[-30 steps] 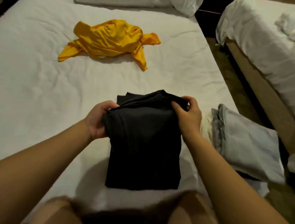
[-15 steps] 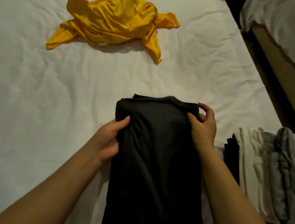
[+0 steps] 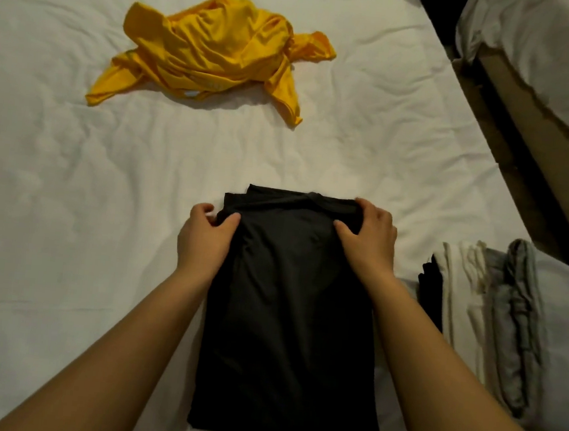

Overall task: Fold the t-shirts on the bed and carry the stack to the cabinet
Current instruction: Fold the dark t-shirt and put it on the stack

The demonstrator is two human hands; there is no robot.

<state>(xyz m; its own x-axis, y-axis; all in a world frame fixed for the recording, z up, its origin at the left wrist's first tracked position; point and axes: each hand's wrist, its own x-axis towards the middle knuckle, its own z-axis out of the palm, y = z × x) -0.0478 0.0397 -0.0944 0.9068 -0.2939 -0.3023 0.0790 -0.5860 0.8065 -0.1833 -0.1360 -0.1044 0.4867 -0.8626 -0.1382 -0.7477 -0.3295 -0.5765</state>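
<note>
A black t-shirt (image 3: 291, 319) lies folded into a long rectangle on the white bed (image 3: 71, 196), right in front of me. My left hand (image 3: 205, 239) pinches its upper left corner, thumb on top of the cloth. My right hand (image 3: 370, 240) grips the upper right corner, fingers curled over the far edge. A crumpled yellow t-shirt (image 3: 214, 54) lies unfolded further up the bed. At the bed's right edge sits a stack of folded t-shirts (image 3: 494, 319), with black, cream and grey layers showing.
A second bed (image 3: 548, 49) with white bedding stands to the right, across a narrow dark gap of floor (image 3: 509, 149). Its wooden side rail (image 3: 557, 143) runs diagonally. Bare white sheet stretches to my left.
The black t-shirt has come down from a lifted fold to lie flat on the sheet. Both hands have slid to its far corners, and my view has tilted down and closer.
</note>
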